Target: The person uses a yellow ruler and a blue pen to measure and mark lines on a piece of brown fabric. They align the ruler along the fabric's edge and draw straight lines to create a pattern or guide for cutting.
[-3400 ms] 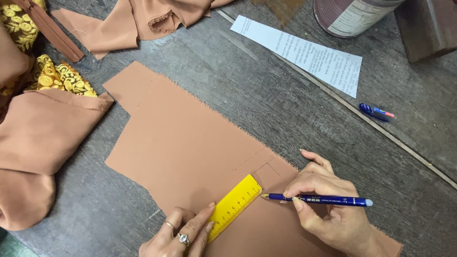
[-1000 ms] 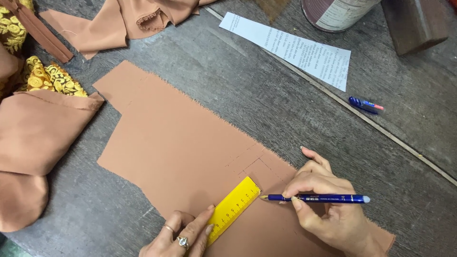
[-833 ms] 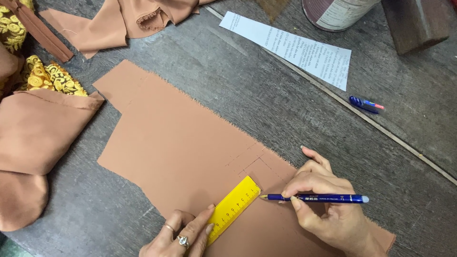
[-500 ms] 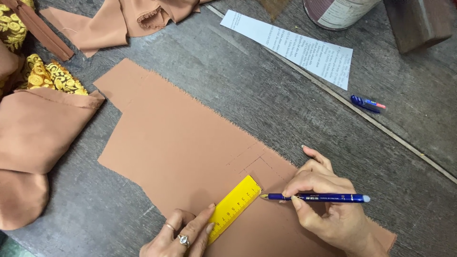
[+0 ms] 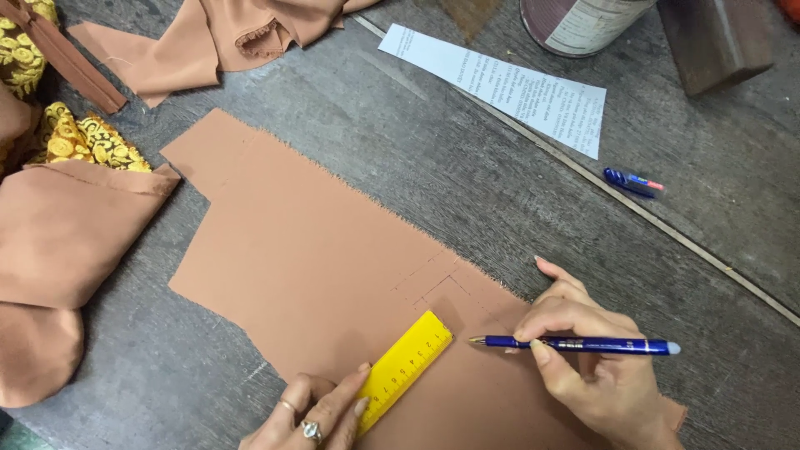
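A flat cut piece of tan fabric (image 5: 300, 250) lies on the grey wooden table (image 5: 467, 183), with faint drawn lines near its right part. My left hand (image 5: 312, 412), a ring on one finger, presses a yellow ruler (image 5: 402, 369) onto the fabric at the lower edge of view. My right hand (image 5: 587, 367) holds a blue pen (image 5: 575, 342) level, its tip pointing left, just right of the ruler's upper end and close above the fabric.
Folded tan cloth (image 5: 62, 250) and yellow patterned lace (image 5: 75, 137) lie at the left, more tan cloth (image 5: 242, 33) at the top. A printed paper strip (image 5: 500, 83), a tin can (image 5: 583, 21), a wooden block (image 5: 717, 42) and a small blue pen cap (image 5: 629, 180) sit upper right.
Both hands, ruler and pen stay almost unmoved. The view has only shifted slightly.
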